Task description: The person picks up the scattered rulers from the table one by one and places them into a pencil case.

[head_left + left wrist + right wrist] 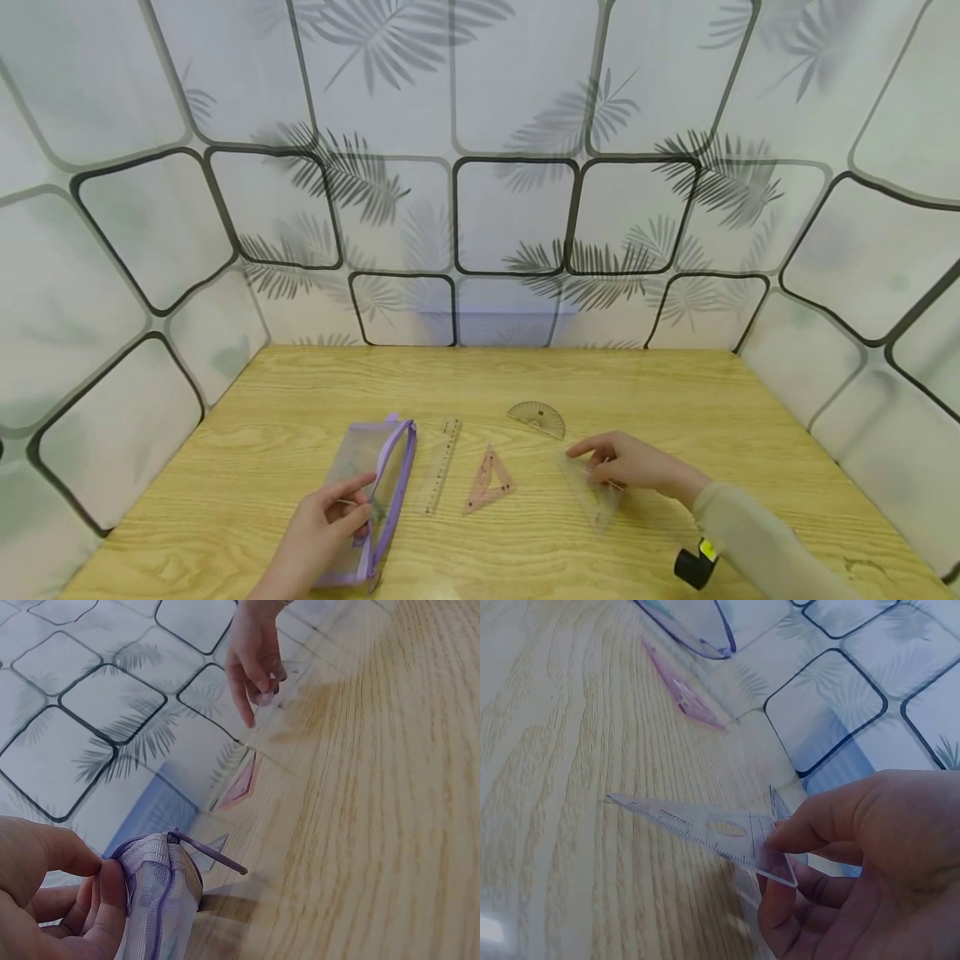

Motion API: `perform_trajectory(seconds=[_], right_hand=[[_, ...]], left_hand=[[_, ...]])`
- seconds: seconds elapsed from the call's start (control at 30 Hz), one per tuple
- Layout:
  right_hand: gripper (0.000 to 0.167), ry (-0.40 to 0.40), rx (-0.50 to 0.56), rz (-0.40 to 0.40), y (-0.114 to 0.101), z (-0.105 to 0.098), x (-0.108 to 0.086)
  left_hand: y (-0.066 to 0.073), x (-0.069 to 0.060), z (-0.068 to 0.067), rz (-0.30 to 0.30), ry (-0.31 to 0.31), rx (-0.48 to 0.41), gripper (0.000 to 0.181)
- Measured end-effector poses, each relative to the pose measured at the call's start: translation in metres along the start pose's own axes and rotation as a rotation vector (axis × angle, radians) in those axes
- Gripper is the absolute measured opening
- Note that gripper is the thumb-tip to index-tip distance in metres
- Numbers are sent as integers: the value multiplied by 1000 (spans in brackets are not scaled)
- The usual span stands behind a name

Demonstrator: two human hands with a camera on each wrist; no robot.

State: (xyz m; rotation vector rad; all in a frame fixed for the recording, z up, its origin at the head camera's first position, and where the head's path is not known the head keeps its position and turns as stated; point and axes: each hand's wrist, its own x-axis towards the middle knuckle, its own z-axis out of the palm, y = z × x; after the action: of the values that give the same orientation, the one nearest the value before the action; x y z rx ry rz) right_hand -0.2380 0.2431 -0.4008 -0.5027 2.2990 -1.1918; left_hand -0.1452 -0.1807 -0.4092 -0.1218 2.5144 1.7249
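Observation:
My left hand [318, 521] pinches the rim of a pale mesh zip pouch [363, 446] with purple edging. Its unzipped mouth faces right, and greenish shapes show faintly at the mesh. In the left wrist view, thumb and forefinger grip the pouch's edge [154, 859]. On the right, my right hand [630, 462] holds a clear set square [697, 825] by its short end, between thumb and fingers. The set square is tilted in the right wrist view. Between the hands lie a clear ruler [442, 467], a pink triangle [477, 493] and, farther back, a clear protractor [536, 415].
A small black object with a yellow part [696, 568] sits near the right forearm. The wood-grain table [645, 383] meets a patterned curtain [517, 217] at its back and sides.

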Motion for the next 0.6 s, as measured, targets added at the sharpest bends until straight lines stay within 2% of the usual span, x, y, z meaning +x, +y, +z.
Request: perform_trajectory(seconds=[0.3, 0.6], right_hand=[[46, -13, 90, 1, -6, 3, 0], [46, -12, 161, 31, -5, 3, 4]], left_hand=[[0, -1, -1, 8, -16, -3, 46], [1, -1, 0, 12, -2, -10, 46]])
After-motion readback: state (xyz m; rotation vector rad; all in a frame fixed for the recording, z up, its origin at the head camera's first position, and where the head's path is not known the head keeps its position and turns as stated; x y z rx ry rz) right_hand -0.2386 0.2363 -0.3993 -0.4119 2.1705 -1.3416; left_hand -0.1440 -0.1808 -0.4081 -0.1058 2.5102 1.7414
